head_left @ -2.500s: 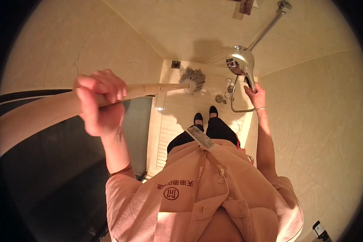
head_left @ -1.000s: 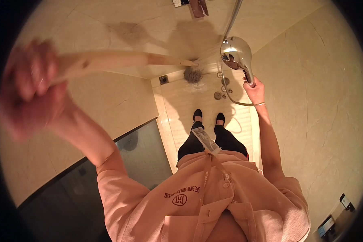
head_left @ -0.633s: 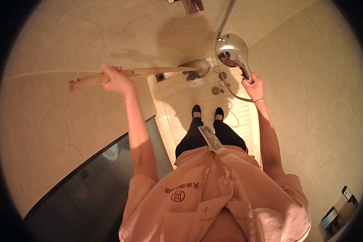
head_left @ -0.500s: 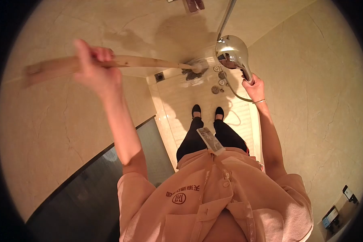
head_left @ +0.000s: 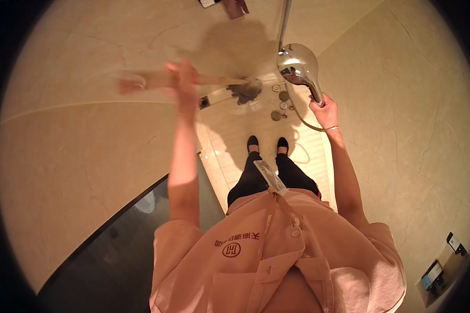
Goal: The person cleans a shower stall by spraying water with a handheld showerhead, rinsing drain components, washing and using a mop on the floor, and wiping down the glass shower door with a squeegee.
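My left hand [head_left: 184, 86], smeared by motion, is closed around the wooden handle [head_left: 156, 81] of a long brush. The pale bristly brush head [head_left: 254, 87] is low down at the far edge of the shower floor, by a dark grey patch; whether it touches the floor or the wall I cannot tell. My right hand [head_left: 325, 110] grips the handle of a chrome shower head [head_left: 297, 63], held up at chest side. A thin hose [head_left: 297, 112] loops below it. No water is visible coming out.
Several small round pieces [head_left: 275, 115] lie on the pale floor [head_left: 240, 128] ahead of my black shoes [head_left: 253, 141]. A square drain [head_left: 204, 101] is at the left corner. Beige walls [head_left: 397, 130] stand close on both sides. A dark panel [head_left: 136, 235] is at lower left.
My left hand and the brush handle have moved right, while the brush head stays near the same spot. The shower head has barely shifted.
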A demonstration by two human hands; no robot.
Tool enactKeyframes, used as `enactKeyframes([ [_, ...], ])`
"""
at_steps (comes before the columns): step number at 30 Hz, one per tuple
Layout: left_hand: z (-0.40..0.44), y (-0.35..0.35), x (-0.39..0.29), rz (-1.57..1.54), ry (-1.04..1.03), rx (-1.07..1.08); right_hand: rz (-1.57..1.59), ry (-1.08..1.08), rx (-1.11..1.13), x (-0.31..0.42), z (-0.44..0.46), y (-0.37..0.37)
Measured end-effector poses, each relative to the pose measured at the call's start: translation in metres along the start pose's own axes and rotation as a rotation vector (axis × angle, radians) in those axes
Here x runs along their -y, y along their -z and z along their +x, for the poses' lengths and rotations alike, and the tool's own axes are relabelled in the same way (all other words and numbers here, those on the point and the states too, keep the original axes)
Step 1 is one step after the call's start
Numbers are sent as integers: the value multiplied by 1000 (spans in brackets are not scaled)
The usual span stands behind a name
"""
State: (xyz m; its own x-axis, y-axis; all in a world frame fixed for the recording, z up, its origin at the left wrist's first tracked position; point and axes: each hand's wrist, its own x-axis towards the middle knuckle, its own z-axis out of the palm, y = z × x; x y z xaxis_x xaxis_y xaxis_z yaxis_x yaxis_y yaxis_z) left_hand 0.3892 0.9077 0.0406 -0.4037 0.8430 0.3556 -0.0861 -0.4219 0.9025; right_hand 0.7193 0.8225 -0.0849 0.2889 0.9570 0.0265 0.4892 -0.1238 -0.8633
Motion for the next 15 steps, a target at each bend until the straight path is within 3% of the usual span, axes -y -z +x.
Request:
enactKeyframes([
  [3, 36, -5, -52, -168, 120, 70, -35, 32, -42, 13, -3, 8],
  [7, 63, -14, -200, -136, -168, 316, 30, 39, -63, 37, -17, 11],
  [9, 77, 23, -244, -207, -192, 926, 76, 34, -60, 39, -30, 10],
  [12, 68, 21, -244, -225, -315, 873, 43, -1, -63, 41, -26, 15],
  [13, 71, 31, -224, -84, -334, 855, 53, -12, -58, 38, -25, 15],
  [15, 66, 40, -139, -44, -119, 502, 79, -41, -41, 24, -16, 11],
])
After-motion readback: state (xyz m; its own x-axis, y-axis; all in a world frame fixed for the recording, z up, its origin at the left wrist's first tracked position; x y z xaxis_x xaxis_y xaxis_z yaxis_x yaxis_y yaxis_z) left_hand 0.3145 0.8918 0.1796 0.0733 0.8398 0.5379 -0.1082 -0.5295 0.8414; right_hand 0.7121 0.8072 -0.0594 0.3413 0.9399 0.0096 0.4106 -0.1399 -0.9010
